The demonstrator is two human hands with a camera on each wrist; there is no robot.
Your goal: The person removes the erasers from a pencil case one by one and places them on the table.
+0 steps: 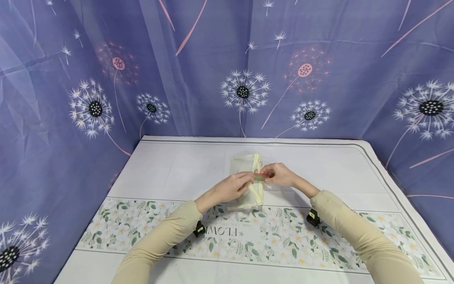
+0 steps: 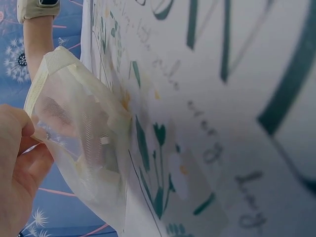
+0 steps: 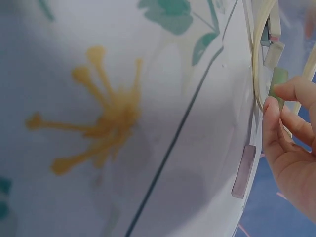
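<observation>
A see-through mesh pouch (image 1: pixel 242 163) with pale yellow zipper edging lies on the table, its mouth facing right. My left hand (image 1: pixel 230 187) pinches the edge of that mouth; the left wrist view shows the mesh (image 2: pixel 94 148) lifted and bulging. At the mouth, my right hand (image 1: pixel 280 175) holds a small green bar (image 3: pixel 279 81) between thumb and fingers. A reddish strip shows beside the green in the head view. Past the yellow edging in the right wrist view are a pale block (image 3: pixel 274 54) and teal and pink pieces, partly hidden.
A pale purple bar (image 3: pixel 244 171) lies on the table near my right hand. The white tablecloth (image 1: pixel 191 165) has a flowered band (image 1: pixel 283 240). A purple dandelion curtain (image 1: pixel 198 79) hangs behind the table and at both sides. Black wrist cameras (image 1: pixel 313 217) sit under both forearms.
</observation>
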